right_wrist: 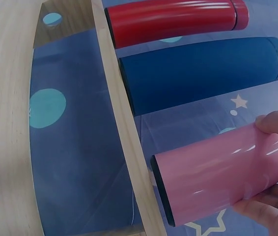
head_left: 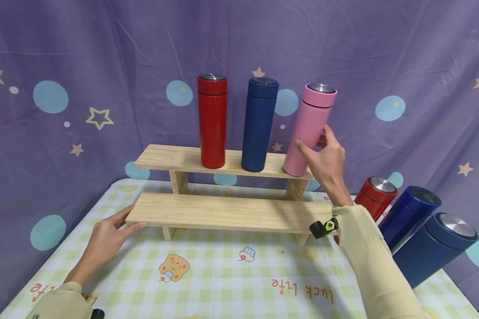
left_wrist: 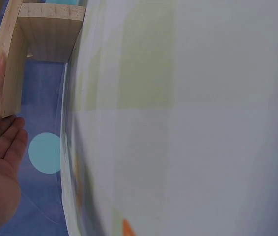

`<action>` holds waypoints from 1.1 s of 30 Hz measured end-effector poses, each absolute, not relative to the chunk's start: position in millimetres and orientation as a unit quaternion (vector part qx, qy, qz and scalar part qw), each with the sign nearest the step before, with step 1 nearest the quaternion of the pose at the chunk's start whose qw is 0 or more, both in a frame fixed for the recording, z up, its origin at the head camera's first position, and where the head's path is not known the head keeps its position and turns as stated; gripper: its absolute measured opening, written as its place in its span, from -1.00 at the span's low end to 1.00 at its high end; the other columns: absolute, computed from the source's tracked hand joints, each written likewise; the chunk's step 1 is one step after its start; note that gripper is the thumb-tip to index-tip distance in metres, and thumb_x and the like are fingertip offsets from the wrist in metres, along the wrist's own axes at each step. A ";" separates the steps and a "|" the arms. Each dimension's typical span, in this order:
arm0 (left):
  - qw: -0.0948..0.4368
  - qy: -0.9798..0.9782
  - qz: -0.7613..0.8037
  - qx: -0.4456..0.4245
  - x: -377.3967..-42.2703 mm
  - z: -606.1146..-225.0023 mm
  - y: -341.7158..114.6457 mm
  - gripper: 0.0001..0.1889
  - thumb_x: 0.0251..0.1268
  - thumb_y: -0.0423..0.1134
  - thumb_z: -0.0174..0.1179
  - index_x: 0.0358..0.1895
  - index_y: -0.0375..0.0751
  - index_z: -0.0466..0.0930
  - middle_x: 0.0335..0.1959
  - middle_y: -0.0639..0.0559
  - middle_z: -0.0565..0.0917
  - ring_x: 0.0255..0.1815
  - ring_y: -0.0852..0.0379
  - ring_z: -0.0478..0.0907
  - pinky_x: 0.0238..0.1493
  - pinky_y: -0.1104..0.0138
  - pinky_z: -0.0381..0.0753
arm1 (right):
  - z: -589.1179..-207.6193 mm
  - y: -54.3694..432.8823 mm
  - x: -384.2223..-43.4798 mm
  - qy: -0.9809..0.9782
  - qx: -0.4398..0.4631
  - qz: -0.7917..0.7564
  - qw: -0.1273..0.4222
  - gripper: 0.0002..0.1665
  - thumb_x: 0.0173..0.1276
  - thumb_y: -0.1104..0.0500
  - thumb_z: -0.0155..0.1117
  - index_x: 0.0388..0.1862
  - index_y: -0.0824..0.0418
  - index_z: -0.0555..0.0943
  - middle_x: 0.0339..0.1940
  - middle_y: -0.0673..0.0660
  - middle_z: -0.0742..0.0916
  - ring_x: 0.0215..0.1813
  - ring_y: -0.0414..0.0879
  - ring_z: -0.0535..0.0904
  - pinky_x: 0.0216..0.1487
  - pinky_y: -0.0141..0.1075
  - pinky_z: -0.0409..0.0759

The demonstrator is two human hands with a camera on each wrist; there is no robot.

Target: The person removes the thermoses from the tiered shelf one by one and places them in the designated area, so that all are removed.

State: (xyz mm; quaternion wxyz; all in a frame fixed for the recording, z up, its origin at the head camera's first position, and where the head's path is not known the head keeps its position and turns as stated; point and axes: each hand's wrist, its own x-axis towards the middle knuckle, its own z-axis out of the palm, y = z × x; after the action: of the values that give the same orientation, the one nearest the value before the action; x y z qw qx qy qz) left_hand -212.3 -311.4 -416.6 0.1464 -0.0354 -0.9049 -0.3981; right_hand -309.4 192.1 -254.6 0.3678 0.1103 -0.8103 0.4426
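My right hand [head_left: 329,159] grips a pink thermos bottle [head_left: 309,124] round its lower half, thumb on the near side. The bottle stands at the right end of the upper board [head_left: 163,155] of a two-step wooden rack, its base close to the board in the right wrist view. A red thermos bottle [head_left: 213,124] and a blue thermos bottle [head_left: 259,128] stand upright to its left on that board. My left hand [head_left: 105,235] holds the left end of the lower board [head_left: 223,212], thumb on the front edge and fingers at the end face [left_wrist: 6,110].
At the right, beside my forearm, stand a second red bottle [head_left: 373,195], a glossy blue bottle [head_left: 409,212] and a dark blue bottle [head_left: 435,248]. A checked tablecloth [head_left: 215,274] lies under the rack. A purple curtain [head_left: 143,53] hangs behind.
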 end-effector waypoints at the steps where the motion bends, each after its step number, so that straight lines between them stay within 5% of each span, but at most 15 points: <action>1: 0.146 -0.905 -0.398 -0.036 -212.2 -416.6 -311.3 -0.15 0.41 0.07 0.38 0.58 -0.33 0.26 0.42 -0.52 0.36 0.31 -0.54 0.42 0.12 -0.12 0.56 | -254.2 191.6 -310.8 -0.811 0.110 0.442 0.366 -0.16 0.31 0.03 0.55 0.49 0.25 0.46 0.10 0.31 0.73 0.10 0.14 0.69 0.16 0.02 0.67; 21: 0.142 -0.907 -0.396 -0.034 -211.6 -416.5 -310.8 -0.15 0.41 0.07 0.37 0.59 -0.29 0.25 0.44 -0.58 0.30 0.31 -0.57 0.41 0.04 -0.14 0.65 | -254.7 190.0 -320.8 -0.843 0.086 0.426 0.317 -0.01 0.38 -0.13 0.48 0.63 0.18 0.27 0.26 0.33 0.65 0.20 0.21 0.66 0.22 0.10 0.63; 27: 0.142 -0.907 -0.395 -0.032 -212.2 -418.0 -311.5 -0.14 0.41 0.07 0.38 0.58 -0.31 0.25 0.41 -0.60 0.32 0.31 -0.55 0.41 0.07 -0.13 0.62 | -265.1 195.9 -304.7 -0.851 0.073 0.425 0.300 0.08 0.39 -0.19 0.45 0.68 0.21 0.17 0.34 0.35 0.60 0.31 0.22 0.59 0.29 0.15 0.58; 33: 0.147 -0.905 -0.397 -0.032 -213.5 -417.8 -310.7 -0.14 0.39 0.07 0.39 0.57 -0.32 0.27 0.40 -0.59 0.34 0.30 -0.54 0.43 0.08 -0.08 0.61 | -286.1 209.4 -275.3 -0.832 0.066 0.439 0.332 -0.04 0.38 -0.05 0.49 0.60 0.27 0.31 0.29 0.35 0.65 0.31 0.21 0.59 0.24 0.15 0.62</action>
State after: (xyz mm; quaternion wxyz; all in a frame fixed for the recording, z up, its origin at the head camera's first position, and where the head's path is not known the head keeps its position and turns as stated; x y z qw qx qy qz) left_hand -213.5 -310.7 -417.8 0.1473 -0.0315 -0.9052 -0.3973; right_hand -275.3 209.4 -286.1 0.3324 0.0656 -0.8323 0.4388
